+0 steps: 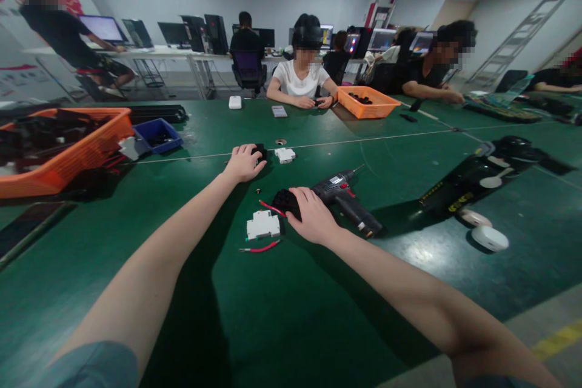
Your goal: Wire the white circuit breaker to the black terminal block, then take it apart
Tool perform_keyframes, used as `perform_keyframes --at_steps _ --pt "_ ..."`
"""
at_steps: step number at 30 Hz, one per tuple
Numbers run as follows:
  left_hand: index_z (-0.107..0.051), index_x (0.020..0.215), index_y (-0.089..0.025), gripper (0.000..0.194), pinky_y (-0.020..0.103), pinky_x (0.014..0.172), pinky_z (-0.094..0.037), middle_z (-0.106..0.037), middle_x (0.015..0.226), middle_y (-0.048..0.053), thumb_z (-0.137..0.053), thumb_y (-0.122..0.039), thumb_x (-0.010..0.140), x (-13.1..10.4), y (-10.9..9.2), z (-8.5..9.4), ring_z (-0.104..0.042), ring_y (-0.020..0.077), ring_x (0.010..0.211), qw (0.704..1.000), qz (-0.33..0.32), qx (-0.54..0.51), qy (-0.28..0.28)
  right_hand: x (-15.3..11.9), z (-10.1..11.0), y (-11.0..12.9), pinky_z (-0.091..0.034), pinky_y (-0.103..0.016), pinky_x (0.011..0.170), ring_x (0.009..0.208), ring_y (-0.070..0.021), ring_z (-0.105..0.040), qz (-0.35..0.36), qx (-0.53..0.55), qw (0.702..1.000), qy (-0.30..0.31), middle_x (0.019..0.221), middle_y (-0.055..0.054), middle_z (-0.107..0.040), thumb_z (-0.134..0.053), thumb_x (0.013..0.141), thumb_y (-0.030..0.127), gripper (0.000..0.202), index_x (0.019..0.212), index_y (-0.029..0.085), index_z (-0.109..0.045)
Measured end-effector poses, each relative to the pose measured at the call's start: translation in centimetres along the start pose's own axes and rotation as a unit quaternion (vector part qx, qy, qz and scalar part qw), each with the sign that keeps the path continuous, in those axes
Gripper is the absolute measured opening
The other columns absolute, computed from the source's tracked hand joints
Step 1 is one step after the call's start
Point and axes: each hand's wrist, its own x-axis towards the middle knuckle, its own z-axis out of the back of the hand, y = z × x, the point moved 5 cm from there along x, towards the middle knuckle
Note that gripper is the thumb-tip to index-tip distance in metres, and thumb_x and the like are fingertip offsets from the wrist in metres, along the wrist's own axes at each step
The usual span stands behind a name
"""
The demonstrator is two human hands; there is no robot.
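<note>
A bumpy black block [284, 199] is on the green table [318, 303], in the middle. The right hand [314, 216] holds it between thumb and fingers, so part of the block is hidden. A red wire [271, 208] touches the block; the hand hides where that wire ends. A white block [263, 226] lies just beside it, with a short red wire [262, 248] below. A tiny bit [258, 191] nearby is too small to make out.

The left hand [244, 162] is over a dark piece [260, 150]. The hand covers most of it, so I cannot tell if it is gripped. Another white block [284, 156] sits near that hand.

A drill [343, 194] lies by the right hand, which hides a bit of it. Farther off, an orange basket [97, 140] is cut off at the left edge, and its dark things are blurry.
</note>
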Motion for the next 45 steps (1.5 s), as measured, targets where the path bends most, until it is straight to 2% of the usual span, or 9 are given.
perform_keyframes --at_steps 10,15,19,22,28,32,36,40,45 --pt "-0.063 0.117 -0.021 0.038 0.053 0.11 -0.024 -0.053 0.135 0.013 -0.035 -0.04 0.099 -2.8 -2.1 2.9 -0.039 0.0309 0.133 0.998 0.02 -0.056 -0.033 -0.2 0.1 -0.1 -0.046 -0.049 0.104 0.12 -0.0307 -0.05 0.007 -0.006 1.0 -0.009 0.129 -0.016 -0.052 -0.055 0.091 0.03 0.048 0.135 0.015 -0.043" --pt "-0.059 0.118 -0.024 0.039 0.043 0.104 -0.037 -0.06 0.126 0.007 -0.027 -0.04 0.102 -8.3 -5.2 5.0 -0.051 0.0224 0.122 0.994 0.0 -0.105 0.013 -0.3 0.0 -0.1 -0.046 -0.049 0.103 0.119 -0.0306 -0.051 0.016 -0.006 1.0 -0.017 0.128 -0.016 -0.053 -0.053 0.091 0.027 0.045 0.133 0.015 -0.045" --pt "-0.053 0.126 -0.024 0.041 0.041 0.105 -0.039 -0.058 0.13 0.006 -0.025 -0.044 0.103 -13.0 -6.7 6.8 -0.05 0.0209 0.125 0.978 0.026 -0.198 0.054 -0.3 0.0 0.0 -0.046 -0.048 0.103 0.117 -0.03 -0.052 0.017 -0.011 0.999 -0.029 0.126 -0.015 -0.054 -0.05 0.092 0.022 0.04 0.131 0.016 -0.048" --pt "-0.048 0.133 -0.023 0.043 0.044 0.109 -0.036 -0.054 0.137 0.008 -0.026 -0.044 0.103 -14.8 -7.5 7.6 -0.045 0.0226 0.131 0.978 0.021 -0.197 0.071 -0.3 0.2 0.1 -0.045 -0.048 0.104 0.119 -0.0302 -0.05 0.014 -0.023 0.999 -0.046 0.126 -0.015 -0.053 -0.05 0.092 0.02 0.037 0.129 0.015 -0.05" --pt "-0.045 0.137 -0.021 0.045 0.047 0.107 -0.038 -0.051 0.139 0.012 -0.031 -0.045 0.101 -15.1 -8.6 8.4 -0.044 0.0269 0.131 0.981 -0.035 -0.174 0.075 -0.4 0.7 0.6 -0.042 -0.05 0.107 0.125 -0.0312 -0.046 0.023 -0.019 0.997 -0.073 0.129 -0.016 -0.051 -0.05 0.092 0.022 0.035 0.127 0.017 -0.052" --pt "-0.055 0.12 -0.018 0.038 0.042 0.092 -0.045 -0.061 0.114 0.012 -0.042 -0.045 0.097 -15.9 -9.9 9.4 -0.054 0.0262 0.106 0.978 -0.131 -0.146 0.066 -0.5 1.1 1.6 -0.041 -0.052 0.106 0.126 -0.0307 -0.047 0.07 0.003 0.995 -0.068 0.129 -0.015 -0.052 -0.052 0.093 0.025 0.03 0.122 0.019 -0.056" --pt "-0.058 0.109 -0.018 0.032 0.038 0.081 -0.045 -0.061 0.102 0.01 -0.045 -0.044 0.095 -16.3 -10.8 9.8 -0.055 0.0236 0.091 0.976 -0.179 -0.101 0.065 -0.9 1.0 2.9 -0.04 -0.052 0.106 0.128 -0.03 -0.046 0.135 0.013 0.99 -0.025 0.129 -0.014 -0.054 -0.053 0.093 0.026 0.017 0.105 0.02 -0.063" --pt "-0.056 0.112 -0.019 0.037 0.036 0.081 -0.046 -0.061 0.103 0.009 -0.052 -0.049 0.091 -16.2 -10.6 9.7 -0.057 0.0229 0.091 0.975 -0.172 -0.126 0.067 -1.2 0.9 3.7 -0.04 -0.053 0.105 0.129 -0.0303 -0.045 0.176 0.018 0.984 0.01 0.131 -0.014 -0.053 -0.058 0.09 0.026 0.012 0.1 0.02 -0.063" --pt "-0.05 0.124 -0.018 0.06 0.038 0.083 -0.048 -0.059 0.111 0.011 -0.058 -0.063 0.084 -15.8 -10.1 9.6 -0.057 0.0251 0.096 0.974 -0.139 -0.161 0.071 -1.6 1.2 4.3 -0.043 -0.051 0.104 0.127 -0.03 -0.047 0.211 0.033 0.977 0.014 0.13 -0.015 -0.055 -0.063 0.087 0.027 0.02 0.105 0.02 -0.062"
